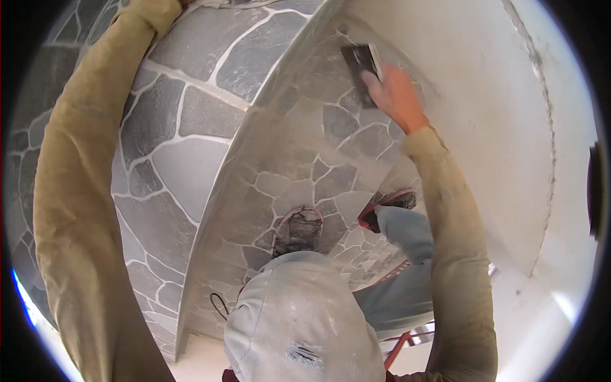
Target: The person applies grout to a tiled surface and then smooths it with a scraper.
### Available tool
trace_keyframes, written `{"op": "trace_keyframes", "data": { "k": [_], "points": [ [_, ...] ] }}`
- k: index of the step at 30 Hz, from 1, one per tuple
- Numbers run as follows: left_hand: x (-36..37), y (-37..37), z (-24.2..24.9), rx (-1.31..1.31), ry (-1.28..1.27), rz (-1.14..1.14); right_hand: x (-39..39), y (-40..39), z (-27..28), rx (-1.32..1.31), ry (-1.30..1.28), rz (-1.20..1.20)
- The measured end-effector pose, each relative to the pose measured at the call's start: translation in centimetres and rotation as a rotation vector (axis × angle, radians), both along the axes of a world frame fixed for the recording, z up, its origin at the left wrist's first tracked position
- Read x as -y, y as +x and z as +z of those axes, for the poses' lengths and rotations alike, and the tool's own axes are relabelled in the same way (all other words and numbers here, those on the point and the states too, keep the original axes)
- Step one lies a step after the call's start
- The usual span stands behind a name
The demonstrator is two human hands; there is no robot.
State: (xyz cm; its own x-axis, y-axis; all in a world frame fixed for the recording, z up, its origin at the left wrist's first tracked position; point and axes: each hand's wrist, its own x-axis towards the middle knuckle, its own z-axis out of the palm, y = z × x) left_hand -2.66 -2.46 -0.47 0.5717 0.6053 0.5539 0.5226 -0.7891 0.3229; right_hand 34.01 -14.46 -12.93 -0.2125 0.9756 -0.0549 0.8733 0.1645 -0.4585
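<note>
My right hand (398, 95) is closed around a dark rectangular hand float (360, 69) with a pale edge. The float is against the upper part of a stone-patterned surface (340, 124), close to the plain pale wall. Hazy dust or residue dulls the pattern around it. At the top edge, only a sliver of my left hand (185, 2) shows past the tan cuff, beside the grey stone-patterned panel (191, 159); its fingers are out of frame.
A raised edge (219, 169) divides the two patterned surfaces. On the right, the pale wall (484, 108) carries a rough crack-like line (548, 127). Below are my jeans-covered knee (299, 325), dark shoes (299, 230) and a red metal bar (398, 350). A thin dark loop (218, 305) lies near the edge.
</note>
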Motion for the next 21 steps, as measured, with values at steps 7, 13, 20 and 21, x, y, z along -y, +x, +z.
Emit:
{"op": "trace_keyframes", "data": {
  "k": [7,13,20,21],
  "points": [
    [0.4,0.3,0.2,0.007,-0.017,0.006,-5.3,-4.2,-4.9,-0.586,-0.248,-0.418],
    [0.1,0.0,-0.3,0.079,-0.123,0.01,-4.6,-0.8,-6.4,-0.829,-0.396,-0.366],
    [0.4,0.3,0.0,0.042,-0.08,0.038,-4.3,-3.3,-6.7,-0.729,-0.384,-0.398],
    [0.2,0.3,-0.1,0.04,-0.081,0.031,-3.7,-2.9,-6.5,-0.731,-0.383,-0.405]
  ]
}}
